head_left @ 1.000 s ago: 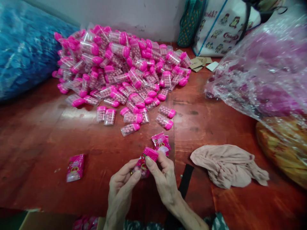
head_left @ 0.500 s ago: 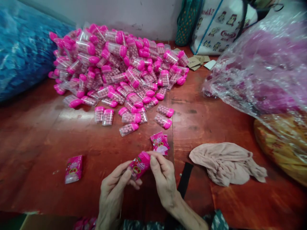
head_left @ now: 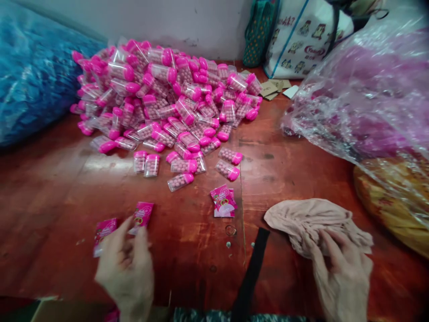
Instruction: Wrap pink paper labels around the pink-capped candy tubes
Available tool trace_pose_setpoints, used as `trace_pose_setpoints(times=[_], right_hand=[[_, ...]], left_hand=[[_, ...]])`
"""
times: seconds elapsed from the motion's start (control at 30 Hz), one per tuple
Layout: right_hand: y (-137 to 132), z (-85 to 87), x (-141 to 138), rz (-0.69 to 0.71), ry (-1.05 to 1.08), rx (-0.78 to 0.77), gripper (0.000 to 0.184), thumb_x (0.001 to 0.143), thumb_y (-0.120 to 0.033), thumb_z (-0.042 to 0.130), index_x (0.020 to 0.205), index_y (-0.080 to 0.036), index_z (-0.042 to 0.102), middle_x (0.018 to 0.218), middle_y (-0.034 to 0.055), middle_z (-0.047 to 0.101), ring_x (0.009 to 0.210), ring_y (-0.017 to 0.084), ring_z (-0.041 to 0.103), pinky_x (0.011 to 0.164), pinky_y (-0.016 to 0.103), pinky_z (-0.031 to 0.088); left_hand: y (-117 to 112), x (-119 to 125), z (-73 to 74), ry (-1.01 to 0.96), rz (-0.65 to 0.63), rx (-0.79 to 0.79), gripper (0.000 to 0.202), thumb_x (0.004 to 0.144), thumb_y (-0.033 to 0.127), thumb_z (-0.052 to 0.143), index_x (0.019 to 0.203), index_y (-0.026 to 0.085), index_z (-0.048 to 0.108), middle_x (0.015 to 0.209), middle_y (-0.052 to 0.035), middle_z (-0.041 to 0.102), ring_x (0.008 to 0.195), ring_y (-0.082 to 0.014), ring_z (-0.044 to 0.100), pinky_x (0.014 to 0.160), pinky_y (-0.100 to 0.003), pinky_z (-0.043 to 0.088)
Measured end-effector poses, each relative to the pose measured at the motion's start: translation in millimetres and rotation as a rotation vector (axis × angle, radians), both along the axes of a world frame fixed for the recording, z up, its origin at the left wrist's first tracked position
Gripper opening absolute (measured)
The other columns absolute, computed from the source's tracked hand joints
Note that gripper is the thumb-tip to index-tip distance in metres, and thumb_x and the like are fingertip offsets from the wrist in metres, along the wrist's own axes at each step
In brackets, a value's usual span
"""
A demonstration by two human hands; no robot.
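My left hand (head_left: 125, 264) is low on the left, blurred by motion, with a pink sleeved candy pack (head_left: 142, 215) at its fingertips; whether it still grips the pack I cannot tell. Just left of it lies another pink pack (head_left: 102, 230) on the red wooden table (head_left: 284, 174). My right hand (head_left: 342, 268) rests with spread fingers on the near edge of a crumpled beige cloth (head_left: 311, 219). A small stack of pink wrappers (head_left: 223, 201) lies at the centre. Behind it is a large heap of clear candy tubes with pink caps (head_left: 167, 98).
A blue plastic bag (head_left: 30, 76) fills the far left. A big clear bag with pink contents (head_left: 368, 94) and a yellow bag (head_left: 395, 197) stand at the right. A printed tote (head_left: 301, 36) leans on the back wall. A black strap (head_left: 251, 273) lies near me.
My hands have parted. The left carried the pink pack down and left, beside the lone pack. The right let go and moved right onto the beige cloth.
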State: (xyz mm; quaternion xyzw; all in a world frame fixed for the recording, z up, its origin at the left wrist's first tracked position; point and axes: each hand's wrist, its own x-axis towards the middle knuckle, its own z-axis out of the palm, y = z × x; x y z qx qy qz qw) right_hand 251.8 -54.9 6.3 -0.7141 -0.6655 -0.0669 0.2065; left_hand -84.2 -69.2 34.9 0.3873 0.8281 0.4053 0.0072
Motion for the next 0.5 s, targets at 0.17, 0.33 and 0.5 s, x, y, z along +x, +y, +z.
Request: trace_pose_setpoints(times=[0.17,0.33,0.5], right_hand=[[2.0,-13.0,-12.0,-0.001,0.067,0.123,0.035,0.089,-0.037,0.044,0.092,-0.011,0.067,0.096,0.0157,0.063,0.091,0.027,0.057,0.086,0.044,0.04],[-7.8,-6.2,-2.2,-0.129,0.406,0.066,0.034,0.09,-0.036,0.04,0.101,-0.014,0.063,0.101,0.0132,0.062,0.101,0.027,0.053,0.091,0.044,0.039],[-11.5,-13.4,6.1,-0.096,0.256,0.083,0.048,0.09,-0.043,0.034,0.113,-0.009,0.058,0.111,0.0212,0.055,0.107,0.033,0.05,0.088,0.049,0.039]], left_hand=[[34.7,106.5,13.2,-0.141,-0.865,-0.076,0.021,0.083,0.014,0.049,0.101,0.018,0.058,0.091,-0.0064,0.061,0.083,-0.0181,0.058,0.074,-0.029,0.048],[51.4,206.5,7.6,0.226,-1.465,-0.268,0.046,0.069,0.003,0.053,0.114,0.011,0.048,0.104,-0.0149,0.054,0.078,-0.0244,0.057,0.06,-0.035,0.051],[62.0,239.8,-18.9,0.305,-1.45,-0.277,0.025,0.081,0.011,0.042,0.103,0.01,0.053,0.1,-0.0166,0.055,0.078,-0.0248,0.059,0.057,-0.035,0.051]])
